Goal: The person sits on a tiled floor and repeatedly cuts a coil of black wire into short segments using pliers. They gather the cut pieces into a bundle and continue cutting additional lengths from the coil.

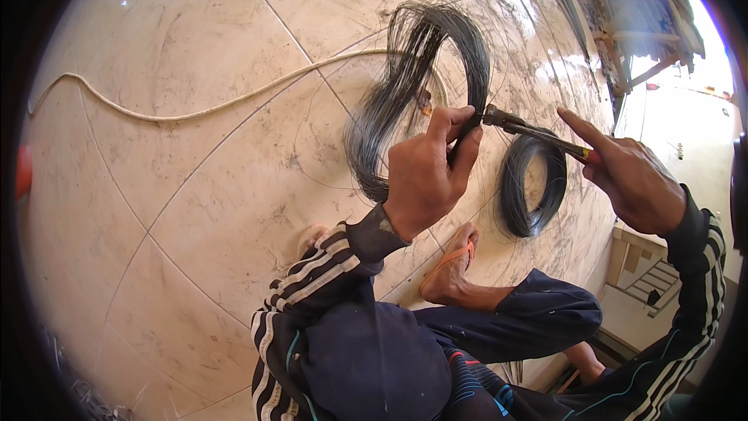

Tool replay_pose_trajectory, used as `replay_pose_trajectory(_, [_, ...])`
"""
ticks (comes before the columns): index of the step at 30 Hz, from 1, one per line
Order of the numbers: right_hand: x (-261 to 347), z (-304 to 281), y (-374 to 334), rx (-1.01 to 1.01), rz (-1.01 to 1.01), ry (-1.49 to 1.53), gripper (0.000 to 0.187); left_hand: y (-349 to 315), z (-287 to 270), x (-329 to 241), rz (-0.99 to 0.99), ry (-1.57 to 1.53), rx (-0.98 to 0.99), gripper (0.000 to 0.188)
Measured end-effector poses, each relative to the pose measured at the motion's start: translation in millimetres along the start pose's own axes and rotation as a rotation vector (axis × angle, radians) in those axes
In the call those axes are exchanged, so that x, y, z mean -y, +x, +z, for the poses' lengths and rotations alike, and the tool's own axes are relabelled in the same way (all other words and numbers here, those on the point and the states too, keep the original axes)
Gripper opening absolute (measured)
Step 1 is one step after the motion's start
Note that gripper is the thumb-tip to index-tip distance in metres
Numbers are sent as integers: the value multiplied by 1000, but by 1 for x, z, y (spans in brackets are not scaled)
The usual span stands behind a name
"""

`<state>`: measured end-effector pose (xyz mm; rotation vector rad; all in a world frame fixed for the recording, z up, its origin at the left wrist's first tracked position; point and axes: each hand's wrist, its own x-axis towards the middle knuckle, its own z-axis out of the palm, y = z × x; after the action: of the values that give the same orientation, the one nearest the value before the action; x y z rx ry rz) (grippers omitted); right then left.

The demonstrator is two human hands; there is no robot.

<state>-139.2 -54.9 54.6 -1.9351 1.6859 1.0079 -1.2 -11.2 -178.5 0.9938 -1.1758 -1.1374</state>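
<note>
My left hand (428, 175) grips a loose bundle of thin dark wire (477, 47), pinching it between thumb and forefinger. The bundle bends in a wide loop above and to the left of that hand, with fine strands straying from it. In my right hand (639, 179) is a pair of pincers (545, 136) with red and yellow handle grips, its forefinger stretched out. The pincers' head meets the wire just beside my left fingertips; whether the jaws have closed on a strand cannot be made out. Below the pincers, a tighter coil of dark wire (510, 191) lies on the floor.
A pale cable (171, 118) snakes across the smudged tile floor (195, 234) from the left and passes behind the wire bundle. My sandalled foot (452, 273) is close below the coil. Stacked wood (639, 8) stands at the upper right, and a red object (23, 171) shows at the left rim.
</note>
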Motion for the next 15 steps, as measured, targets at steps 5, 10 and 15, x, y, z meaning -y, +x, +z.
replay_pose_trajectory(5, [-8,7,6,47,-17,87,59,1,1,-1,-9,-31,-43,23])
replay_pose_trajectory(10, [-17,35,25,141,-68,430,58,-1,-8,3,-76,-152,-51,21])
replay_pose_trajectory(15, [-17,92,54,421,-76,1117,42,1,-15,10,-36,-164,-71,24])
